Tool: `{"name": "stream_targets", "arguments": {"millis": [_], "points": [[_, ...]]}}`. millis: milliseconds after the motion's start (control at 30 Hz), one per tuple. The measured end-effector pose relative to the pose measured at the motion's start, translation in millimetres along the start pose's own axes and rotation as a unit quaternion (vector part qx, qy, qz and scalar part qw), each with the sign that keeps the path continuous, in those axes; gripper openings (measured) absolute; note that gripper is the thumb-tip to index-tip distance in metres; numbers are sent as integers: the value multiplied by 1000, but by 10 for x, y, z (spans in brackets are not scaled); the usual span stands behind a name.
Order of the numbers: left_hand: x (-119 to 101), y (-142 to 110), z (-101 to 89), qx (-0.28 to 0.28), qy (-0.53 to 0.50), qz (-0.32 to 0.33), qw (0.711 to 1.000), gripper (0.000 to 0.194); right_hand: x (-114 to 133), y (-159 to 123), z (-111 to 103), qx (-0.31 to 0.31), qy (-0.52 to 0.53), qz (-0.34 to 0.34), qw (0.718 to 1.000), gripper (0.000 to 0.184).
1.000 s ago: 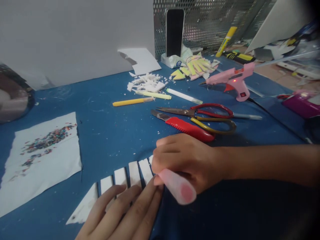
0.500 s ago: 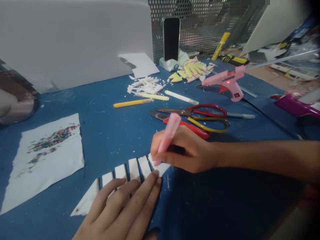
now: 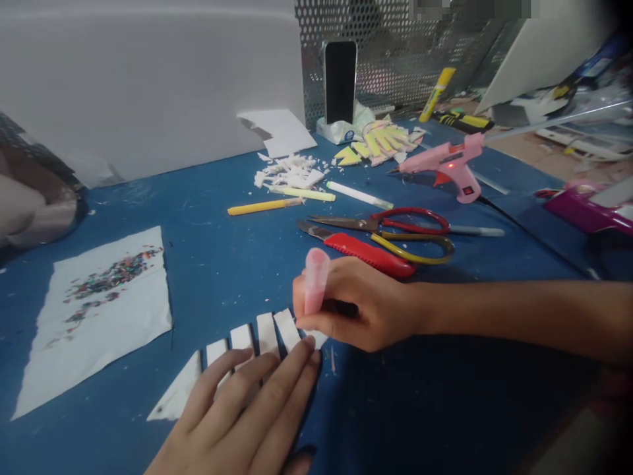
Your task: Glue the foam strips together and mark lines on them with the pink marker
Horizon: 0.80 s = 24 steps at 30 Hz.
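A pink marker (image 3: 316,284) stands nearly upright in my right hand (image 3: 361,303), which is closed around it. Its tip is hidden behind the fingers, over the rightmost of several white foam pieces (image 3: 241,338). These pieces lie side by side in a row, with a triangular one (image 3: 180,389) at the left end that bears a small dark dot. Flat across the row rests my left hand (image 3: 252,409), fingers stretched out and pressing on the pieces. Their lower parts are covered by that hand.
Beyond my right hand lie a red utility knife (image 3: 370,254) and scissors (image 3: 410,218). A pink glue gun (image 3: 450,165), orange marker (image 3: 264,206), foam scraps (image 3: 291,171) and a phone (image 3: 340,82) are farther back. Left is a paper sheet (image 3: 133,323) with coloured bits.
My right hand has shifted slightly left and down, and the pink marker has tipped more upright. My left hand stays on the foam pieces. The view has shifted slightly.
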State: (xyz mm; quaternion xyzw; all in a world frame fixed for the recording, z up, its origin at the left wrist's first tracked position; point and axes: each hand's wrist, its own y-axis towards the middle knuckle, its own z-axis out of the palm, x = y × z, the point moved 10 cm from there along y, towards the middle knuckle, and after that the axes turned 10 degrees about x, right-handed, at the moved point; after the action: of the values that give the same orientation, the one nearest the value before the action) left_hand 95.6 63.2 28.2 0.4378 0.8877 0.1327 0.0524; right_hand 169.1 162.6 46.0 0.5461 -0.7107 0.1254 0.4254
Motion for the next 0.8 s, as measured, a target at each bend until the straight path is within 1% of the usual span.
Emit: {"name": "stream_targets", "arguments": {"millis": [167,200,267,400,467,567,600,733,800], "points": [[4,12,11,5,-2,-6,1000,41,-17,-72,-161,-78,76,-2,994,26],[3,12,14,7,-4,-6,1000,41,-16,-72,-155,-77,70,2,995,26],[-5,7,9,4,-3,-3,1000,40,4,-50,-94,-51,31,4,998,24],[-4,-5,6,1,3,-3,1000,39,55,-6,28,4,-47,-14,999,16],[-3,-5,13,3,5,-2,1000,40,67,-9,22,3,-54,-25,998,16],[2,0,36,12,9,-4,1000,41,116,-55,-79,-43,-36,-58,997,16],[6,0,40,13,9,-6,1000,41,136,-65,-82,-44,-41,-67,996,14],[14,-3,39,10,2,-13,1000,40,149,-53,39,15,-82,-62,995,13],[7,-4,40,9,1,-10,1000,41,152,-51,19,7,-72,-60,996,15]]}}
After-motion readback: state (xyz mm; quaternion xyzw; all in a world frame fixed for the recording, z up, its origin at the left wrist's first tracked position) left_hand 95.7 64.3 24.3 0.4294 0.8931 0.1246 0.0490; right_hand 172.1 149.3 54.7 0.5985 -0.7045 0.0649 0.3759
